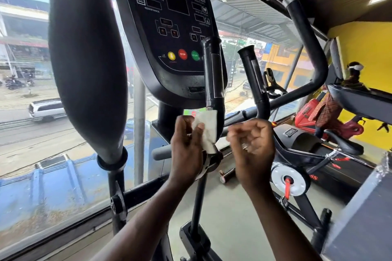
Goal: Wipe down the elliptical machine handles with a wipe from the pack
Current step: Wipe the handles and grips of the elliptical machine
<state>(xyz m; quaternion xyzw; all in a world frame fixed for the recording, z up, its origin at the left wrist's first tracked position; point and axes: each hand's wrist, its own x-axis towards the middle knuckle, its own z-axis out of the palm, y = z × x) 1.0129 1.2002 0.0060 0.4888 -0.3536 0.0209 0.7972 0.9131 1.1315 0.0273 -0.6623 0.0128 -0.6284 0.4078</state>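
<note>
Hands meeting low in front of an elliptical console (pixel 169 19). Left hand (pixel 186 146) is gripping a white wipe (pixel 206 129), fingers curled around it with the thumb lying over its near face, and is holding it against the lower part of the inner left handle (pixel 213 74), just below that handle's taped section. Wipe is hanging down from the handle's bend, its lower corner reaching the joint beneath. Right hand (pixel 252 142) is hovering just beside the wipe, apart from it, fingers loosely curled and holding nothing; a ring is showing on one finger. Inner right handle (pixel 253 78) is standing untouched behind the right hand. Large padded left arm (pixel 87 59) is rising at the left of the view, and the curved outer right handle (pixel 305 48) is sweeping up at the right. Console is showing yellow, red and green buttons (pixel 182 54). Window (pixel 25 70) beyond is showing a street with a white car (pixel 45 109). Other gym machines (pixel 314 144) are standing at the right against a yellow wall (pixel 364 48).
</note>
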